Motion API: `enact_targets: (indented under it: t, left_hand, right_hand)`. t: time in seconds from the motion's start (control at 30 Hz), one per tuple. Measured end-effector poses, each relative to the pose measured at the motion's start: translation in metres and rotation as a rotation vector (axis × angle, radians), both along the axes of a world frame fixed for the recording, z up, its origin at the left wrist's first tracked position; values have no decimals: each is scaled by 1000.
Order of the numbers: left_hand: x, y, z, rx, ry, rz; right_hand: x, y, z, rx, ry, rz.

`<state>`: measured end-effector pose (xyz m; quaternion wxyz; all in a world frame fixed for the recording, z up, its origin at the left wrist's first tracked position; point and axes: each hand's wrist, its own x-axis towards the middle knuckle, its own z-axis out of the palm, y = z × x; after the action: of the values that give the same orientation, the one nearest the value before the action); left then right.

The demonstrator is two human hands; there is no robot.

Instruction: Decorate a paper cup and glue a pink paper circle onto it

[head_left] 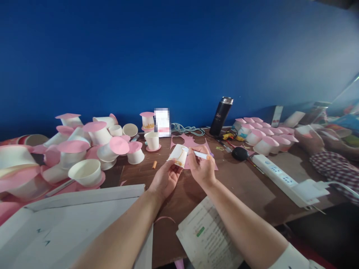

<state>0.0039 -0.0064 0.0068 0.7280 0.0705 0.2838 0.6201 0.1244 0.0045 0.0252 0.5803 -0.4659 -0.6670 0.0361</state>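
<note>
My left hand (165, 178) is closed on a small white paper cup (176, 154) that lies tilted on its side, with yellow-orange marks drawn along its lower wall. In my right hand (202, 168) is a white marker (202, 154) with an orange end, its tip at the cup's side. An orange marker cap (154, 164) rests on the table to the left of the cup. Beneath my hands lies a pink paper sheet (189, 142) with round cutouts. Just left, a plain paper cup (152, 141) stands on a pink disc.
Many paper cups with pink discs (97, 130) are heaped at left, others (266, 144) at right. A black thermos (221, 116), a mouse (240, 153) and a power strip (275, 175) stand rightward. Printed pages (207, 235) and a white box (84, 224) are near me. Another person's checked sleeve (333, 168) shows right.
</note>
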Motion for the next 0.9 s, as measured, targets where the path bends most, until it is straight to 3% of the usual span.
enact_targets:
  t: [0.9]
  left_hand:
    - [-2,1,-2,-3,-3,17]
  right_hand:
    - [0,-1,1,-12,-5,-29]
